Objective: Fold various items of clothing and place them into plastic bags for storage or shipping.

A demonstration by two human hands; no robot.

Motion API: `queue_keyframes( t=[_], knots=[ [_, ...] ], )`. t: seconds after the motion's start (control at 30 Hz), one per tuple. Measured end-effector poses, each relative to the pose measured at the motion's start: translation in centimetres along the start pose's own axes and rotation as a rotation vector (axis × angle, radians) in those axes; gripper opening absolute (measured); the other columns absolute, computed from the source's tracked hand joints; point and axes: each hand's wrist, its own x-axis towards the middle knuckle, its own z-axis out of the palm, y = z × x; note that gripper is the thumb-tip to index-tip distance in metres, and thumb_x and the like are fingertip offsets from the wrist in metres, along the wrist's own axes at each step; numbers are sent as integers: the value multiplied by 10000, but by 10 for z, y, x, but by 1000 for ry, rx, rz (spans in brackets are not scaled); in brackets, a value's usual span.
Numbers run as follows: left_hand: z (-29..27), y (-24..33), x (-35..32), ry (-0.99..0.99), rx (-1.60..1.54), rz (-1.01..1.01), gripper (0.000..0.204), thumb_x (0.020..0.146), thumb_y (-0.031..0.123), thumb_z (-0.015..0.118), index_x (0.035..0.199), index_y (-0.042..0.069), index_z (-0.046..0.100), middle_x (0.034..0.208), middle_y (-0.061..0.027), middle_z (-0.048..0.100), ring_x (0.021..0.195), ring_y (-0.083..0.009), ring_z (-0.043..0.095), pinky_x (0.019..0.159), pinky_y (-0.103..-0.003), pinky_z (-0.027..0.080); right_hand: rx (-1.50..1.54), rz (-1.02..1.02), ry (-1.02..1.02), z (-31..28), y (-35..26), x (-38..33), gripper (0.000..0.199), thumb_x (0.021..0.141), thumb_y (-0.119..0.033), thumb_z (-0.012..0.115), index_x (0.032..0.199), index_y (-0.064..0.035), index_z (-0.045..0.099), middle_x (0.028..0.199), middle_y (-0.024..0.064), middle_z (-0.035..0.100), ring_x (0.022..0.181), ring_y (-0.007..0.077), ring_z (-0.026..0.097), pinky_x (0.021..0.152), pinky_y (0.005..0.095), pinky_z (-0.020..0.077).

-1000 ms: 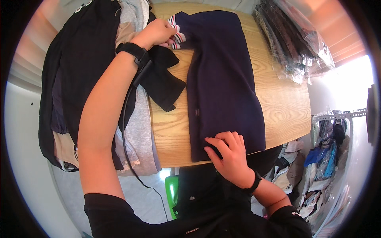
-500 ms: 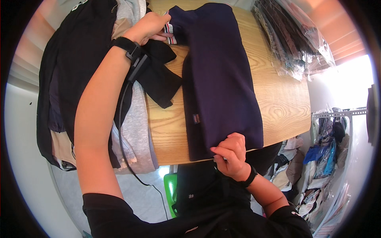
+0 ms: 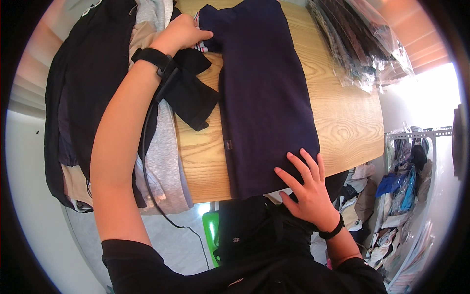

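Observation:
A folded navy shirt [image 3: 267, 98] lies lengthwise on the wooden table, its lower hem near the table's front edge. At its upper left, a short sleeve ends in a striped white, red and dark cuff [image 3: 202, 47]. My left hand [image 3: 180, 35] is closed on that cuff, thumb on top, its other fingers partly hidden. My right hand [image 3: 309, 191] is spread, fingertips resting on the shirt's lower right corner, with nothing gripped. A small side tag [image 3: 228, 144] shows at the shirt's left edge.
Left of the shirt is a heap of black garments [image 3: 98, 88] and grey ones [image 3: 169, 147], under my left arm. Plastic-wrapped clothes [image 3: 360, 44] lie at the table's far right. A rack with bagged clothes [image 3: 399, 191] stands at right; a green stool [image 3: 210, 235] is below.
My right hand has let go of the shirt's lower hem and opened flat on its corner. The shirt's lower part lies flatter and slightly further left. My left hand still holds the cuff.

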Motion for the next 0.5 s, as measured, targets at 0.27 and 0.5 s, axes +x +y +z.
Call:
queue_keyframes(
  t=[0.27, 0.5],
  knots=[
    [15, 12, -8, 342, 246, 144, 461, 717, 361, 754, 855, -73, 677, 782, -223, 667, 825, -314, 675, 771, -352, 518, -171, -143, 293, 35, 15, -27, 443, 665, -70, 624, 1085, -195, 683, 1227, 8, 581, 1027, 188, 535, 811, 329, 377],
    [7, 29, -24, 6, 31, 87, 569, 727, 483, 752, 584, -31, 556, 568, -126, 527, 555, -196, 515, 557, -353, 426, 63, -204, 324, 32, -6, -35, 385, 619, -42, 625, 995, -69, 706, 1024, 49, 638, 820, 194, 574, 693, 298, 495]
  ],
)
